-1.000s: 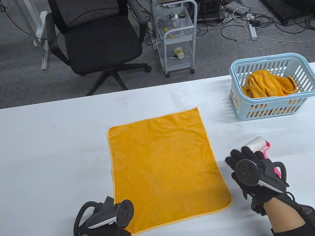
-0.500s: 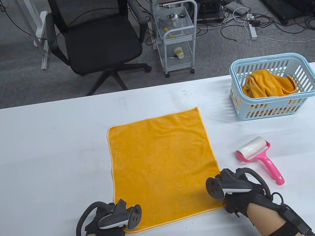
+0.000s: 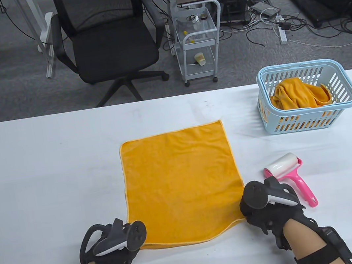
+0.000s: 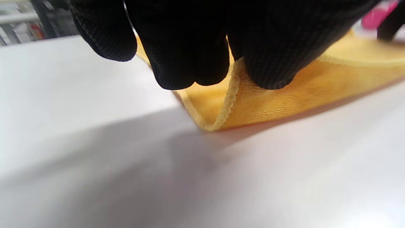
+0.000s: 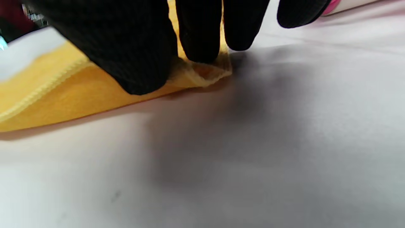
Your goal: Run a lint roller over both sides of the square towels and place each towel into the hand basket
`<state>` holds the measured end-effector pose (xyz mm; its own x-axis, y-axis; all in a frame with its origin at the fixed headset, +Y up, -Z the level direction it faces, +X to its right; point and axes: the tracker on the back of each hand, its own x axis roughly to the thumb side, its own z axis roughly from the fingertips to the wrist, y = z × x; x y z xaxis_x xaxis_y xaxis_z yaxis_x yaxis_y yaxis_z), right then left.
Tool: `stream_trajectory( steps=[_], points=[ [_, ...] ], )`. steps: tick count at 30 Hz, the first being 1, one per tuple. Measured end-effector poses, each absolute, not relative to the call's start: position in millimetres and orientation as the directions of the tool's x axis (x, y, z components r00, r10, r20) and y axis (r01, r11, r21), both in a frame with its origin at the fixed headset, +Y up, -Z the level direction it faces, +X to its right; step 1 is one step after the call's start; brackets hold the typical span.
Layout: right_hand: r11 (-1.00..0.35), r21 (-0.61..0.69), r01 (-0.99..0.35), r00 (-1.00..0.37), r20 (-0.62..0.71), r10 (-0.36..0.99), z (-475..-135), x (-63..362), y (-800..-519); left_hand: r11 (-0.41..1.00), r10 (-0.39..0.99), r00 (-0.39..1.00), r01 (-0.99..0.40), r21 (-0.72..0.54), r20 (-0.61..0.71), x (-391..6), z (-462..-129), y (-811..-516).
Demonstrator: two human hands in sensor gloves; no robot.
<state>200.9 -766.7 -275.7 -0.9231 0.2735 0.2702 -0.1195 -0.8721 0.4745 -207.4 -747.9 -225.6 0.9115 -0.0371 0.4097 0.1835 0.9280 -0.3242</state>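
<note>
An orange square towel (image 3: 180,181) lies spread on the white table (image 3: 36,180), its near edge raised off the surface. My left hand (image 3: 131,242) pinches the towel's near left corner (image 4: 221,107) between thumb and fingers. Over at the near right corner (image 5: 205,74), my right hand (image 3: 246,207) pinches the towel (image 5: 63,101) the same way. The pink-handled lint roller (image 3: 289,172) lies on the table just right of my right hand, held by nothing. A light blue hand basket (image 3: 307,96) at the back right holds a crumpled orange towel (image 3: 297,94).
Beyond the table's far edge stand a black office chair (image 3: 109,45) and a small white trolley (image 3: 198,41). Cables lie on the floor behind the basket.
My right hand let go of the lint roller and moved left to the towel's near right corner. Both hands now pinch the near corners, and the near edge has lifted and shifted away from me.
</note>
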Motion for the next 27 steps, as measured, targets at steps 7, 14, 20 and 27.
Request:
stream_trajectory(
  steps=[7,14,20,27],
  points=[
    [-0.812,0.343,-0.473,-0.782,0.261,0.566,-279,241,-706,0.999,-0.038,0.939,0.047,-0.016,0.341,-230,-211,-676],
    [-0.786,0.201,-0.584,-0.655,0.455,0.603,-254,249,-588,0.961,-0.131,0.941,0.043,0.275,0.313,-233,-166,-550],
    [-0.784,0.071,-0.616,-0.619,0.572,0.538,-223,250,-489,0.885,-0.164,0.954,0.029,0.464,0.253,-238,-122,-454],
    [-0.760,0.105,-0.642,-0.622,0.507,0.596,-250,246,-462,0.916,-0.142,0.973,0.060,0.398,0.181,-239,-154,-426]
  ],
)
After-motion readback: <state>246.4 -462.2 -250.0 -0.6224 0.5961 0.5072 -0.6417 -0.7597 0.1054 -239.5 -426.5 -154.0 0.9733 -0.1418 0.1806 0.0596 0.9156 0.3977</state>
